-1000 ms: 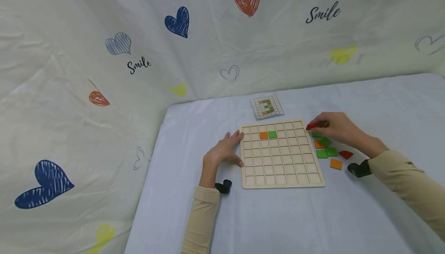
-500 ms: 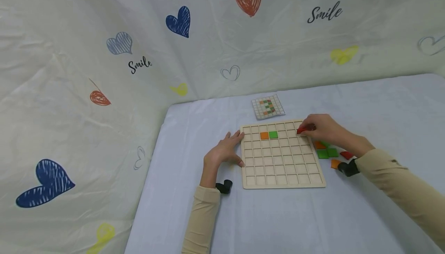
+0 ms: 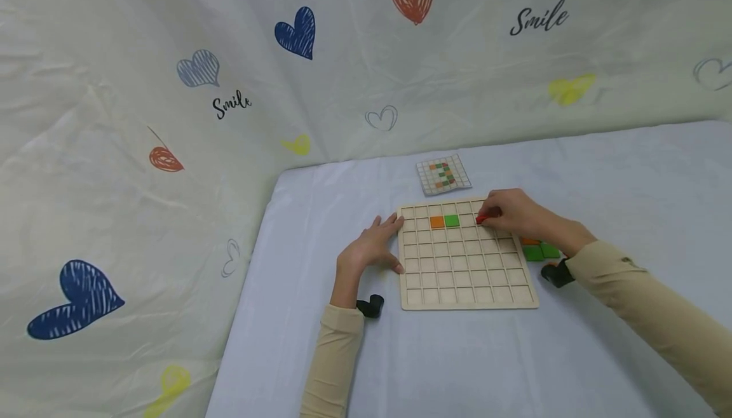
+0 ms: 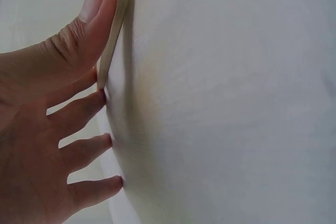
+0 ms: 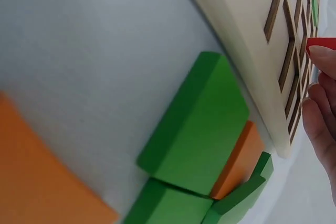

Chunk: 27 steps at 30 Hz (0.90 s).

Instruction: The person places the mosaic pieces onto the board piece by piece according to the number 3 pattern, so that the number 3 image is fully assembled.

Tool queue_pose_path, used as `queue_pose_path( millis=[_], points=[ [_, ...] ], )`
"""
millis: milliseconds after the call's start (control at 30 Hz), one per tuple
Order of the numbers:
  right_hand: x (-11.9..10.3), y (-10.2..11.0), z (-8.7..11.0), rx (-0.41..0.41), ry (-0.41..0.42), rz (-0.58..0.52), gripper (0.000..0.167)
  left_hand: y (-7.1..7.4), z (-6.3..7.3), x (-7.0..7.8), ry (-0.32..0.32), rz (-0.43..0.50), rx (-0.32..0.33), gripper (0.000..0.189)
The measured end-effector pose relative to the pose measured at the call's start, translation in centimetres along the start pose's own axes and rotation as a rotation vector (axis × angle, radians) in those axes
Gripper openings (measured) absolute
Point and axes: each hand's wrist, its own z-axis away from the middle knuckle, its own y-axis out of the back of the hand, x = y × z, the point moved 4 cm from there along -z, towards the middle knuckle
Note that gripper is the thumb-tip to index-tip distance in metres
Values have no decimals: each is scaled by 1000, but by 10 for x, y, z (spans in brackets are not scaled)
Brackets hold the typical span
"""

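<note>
A pale wooden grid board (image 3: 446, 281) lies on the table. In its second row an orange square tile (image 3: 437, 222) and a green square tile (image 3: 452, 221) sit side by side. My left hand (image 3: 366, 251) is spread at the board's left edge, thumb and fingertips touching it; the left wrist view has the thumb against the board's rim (image 4: 116, 35). Over the board's upper right, my right hand (image 3: 517, 211) pinches a red tile (image 3: 481, 220) between thumb and finger. Most of that tile is hidden by the fingers. One empty cell separates it from the green tile.
Behind the board lies a small printed grid card (image 3: 445, 175) with a coloured pattern. Loose green tiles (image 5: 197, 119) and orange tiles (image 5: 42, 177) lie right of the board, partly under my right forearm. A heart-printed curtain (image 3: 343, 75) hangs behind the table.
My right hand has carried the red tile leftward from beside the loose tiles to over the board's second row. My left hand has stayed at the board's edge.
</note>
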Motion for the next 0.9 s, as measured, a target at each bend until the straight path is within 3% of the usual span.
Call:
queue_pose_path(
  millis=[300, 667, 900],
  points=[
    [-7, -3, -4, 13, 35, -44, 9, 0, -1, -1, 9, 8, 0, 110],
    [-8, -12, -14, 12, -12, -97, 18, 1, 0, 0, -3, 4, -2, 110],
    [-10, -13, -17, 67, 98, -14, 16, 2, 0, 0, -3, -10, -2, 110]
  ],
)
